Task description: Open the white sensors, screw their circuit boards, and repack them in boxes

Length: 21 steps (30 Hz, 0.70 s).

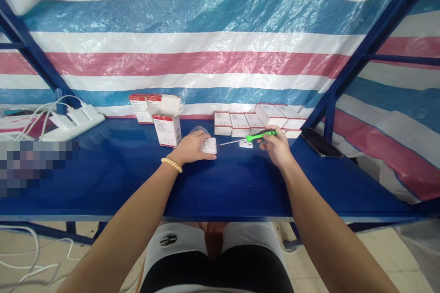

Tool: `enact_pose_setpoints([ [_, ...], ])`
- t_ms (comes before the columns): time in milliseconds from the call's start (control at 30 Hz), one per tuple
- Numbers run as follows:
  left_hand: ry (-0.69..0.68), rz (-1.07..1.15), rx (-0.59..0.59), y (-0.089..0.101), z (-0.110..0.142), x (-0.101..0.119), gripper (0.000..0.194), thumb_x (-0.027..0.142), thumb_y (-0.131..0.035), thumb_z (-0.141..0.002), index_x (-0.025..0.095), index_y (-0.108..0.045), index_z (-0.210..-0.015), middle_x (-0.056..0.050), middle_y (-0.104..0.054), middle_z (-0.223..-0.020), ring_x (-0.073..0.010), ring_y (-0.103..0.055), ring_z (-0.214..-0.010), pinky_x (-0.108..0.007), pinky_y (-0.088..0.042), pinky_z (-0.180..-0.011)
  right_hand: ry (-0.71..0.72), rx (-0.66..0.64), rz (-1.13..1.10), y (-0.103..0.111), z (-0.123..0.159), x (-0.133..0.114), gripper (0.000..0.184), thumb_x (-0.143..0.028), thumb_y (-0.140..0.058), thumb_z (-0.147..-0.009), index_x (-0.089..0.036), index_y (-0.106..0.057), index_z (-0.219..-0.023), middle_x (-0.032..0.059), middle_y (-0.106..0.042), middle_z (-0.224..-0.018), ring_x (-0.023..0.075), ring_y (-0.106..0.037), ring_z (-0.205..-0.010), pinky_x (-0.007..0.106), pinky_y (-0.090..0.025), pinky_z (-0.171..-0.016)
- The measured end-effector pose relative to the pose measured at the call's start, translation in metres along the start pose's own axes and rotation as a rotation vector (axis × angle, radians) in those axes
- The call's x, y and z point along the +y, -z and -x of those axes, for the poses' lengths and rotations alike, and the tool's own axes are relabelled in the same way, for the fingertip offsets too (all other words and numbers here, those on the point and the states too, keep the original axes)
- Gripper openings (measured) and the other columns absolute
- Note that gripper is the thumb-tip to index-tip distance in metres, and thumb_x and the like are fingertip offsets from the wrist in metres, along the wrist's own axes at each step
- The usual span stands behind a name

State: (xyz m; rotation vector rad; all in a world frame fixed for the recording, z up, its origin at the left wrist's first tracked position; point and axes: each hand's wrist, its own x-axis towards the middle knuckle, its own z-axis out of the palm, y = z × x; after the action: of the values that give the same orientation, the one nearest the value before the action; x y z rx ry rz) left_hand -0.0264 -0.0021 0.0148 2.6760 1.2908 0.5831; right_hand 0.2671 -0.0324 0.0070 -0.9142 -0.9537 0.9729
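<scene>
My left hand [194,148] is closed around a small white plastic device [210,145] just above the blue tabletop. A screwdriver [259,136] with a green and black handle is gripped in my right hand [277,147]. Its thin metal shaft points left, and the tip is close to the device's right side; whether they touch I cannot tell. Beneath the shaft, a second small white part [245,144] lies on the table. Clear crumpled plastic [199,130] shows behind my left hand. An open white-and-red detector box [167,129] stands to the left of that hand.
More detector boxes [140,109] stand behind the open one. Several closed boxes [240,123] lie in a row at the back right. A black phone [320,143] rests by the right frame post. On the left sits a white power strip [77,121] with plugged-in chargers.
</scene>
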Motion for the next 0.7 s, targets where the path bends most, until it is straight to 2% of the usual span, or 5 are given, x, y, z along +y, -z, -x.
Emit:
enact_pose_setpoints([
  [67,-0.003,-0.003,0.006,-0.0002,-0.0001,-0.0006,0.074,0.066,-0.07,-0.068,0.02,-0.058,-0.125,-0.011,-0.059,-0.126,-0.0324,-0.055,-0.117,-0.046,-0.048,-0.098,-0.036,0.002,0.035,0.0007,-0.0007,0.0008,0.032,-0.037,-0.074,-0.064,-0.023,-0.056,-0.087,-0.0049,-0.059,-0.055,0.013,-0.057,-0.045,0.019,-0.034,-0.035],
  [233,0.009,-0.019,0.005,-0.0003,-0.0003,-0.0039,0.075,0.066,-0.069,-0.069,0.019,-0.058,-0.126,-0.011,-0.06,-0.124,-0.0323,-0.056,-0.117,-0.046,-0.047,-0.098,-0.022,0.073,0.172,0.0027,-0.0023,0.0038,0.032,-0.05,-0.066,-0.075,-0.019,-0.058,-0.069,-0.0106,-0.03,-0.033,0.0049,-0.026,-0.028,0.018,-0.019,-0.03],
  [433,0.008,-0.027,0.0,-0.0001,-0.0002,-0.0023,0.076,0.067,-0.069,-0.069,0.019,-0.058,-0.126,-0.011,-0.06,-0.123,-0.0327,-0.056,-0.117,-0.046,-0.048,-0.097,-0.015,-0.001,0.019,-0.0004,-0.0006,-0.0002,0.022,-0.032,-0.071,-0.066,-0.023,-0.056,-0.079,-0.006,-0.053,-0.051,0.0084,-0.046,-0.042,0.018,-0.032,-0.035],
  [600,0.003,-0.008,0.006,0.0004,-0.0003,-0.0016,0.074,0.065,-0.069,-0.069,0.018,-0.057,-0.125,-0.011,-0.06,-0.125,-0.0319,-0.055,-0.118,-0.045,-0.046,-0.1,-0.029,0.114,0.201,0.0016,-0.0032,0.0038,0.03,-0.048,-0.06,-0.078,-0.02,-0.059,-0.07,-0.0078,-0.036,-0.033,0.0068,-0.027,-0.027,0.02,-0.019,-0.029],
  [700,-0.003,0.002,0.013,0.0012,-0.0001,-0.0023,0.073,0.065,-0.07,-0.07,0.018,-0.057,-0.125,-0.01,-0.06,-0.125,-0.0319,-0.055,-0.118,-0.046,-0.046,-0.1,-0.014,0.087,0.161,0.0038,-0.004,0.0042,0.021,-0.037,-0.07,-0.069,-0.02,-0.057,-0.07,-0.0076,-0.042,-0.04,0.0061,-0.035,-0.034,0.018,-0.024,-0.032],
])
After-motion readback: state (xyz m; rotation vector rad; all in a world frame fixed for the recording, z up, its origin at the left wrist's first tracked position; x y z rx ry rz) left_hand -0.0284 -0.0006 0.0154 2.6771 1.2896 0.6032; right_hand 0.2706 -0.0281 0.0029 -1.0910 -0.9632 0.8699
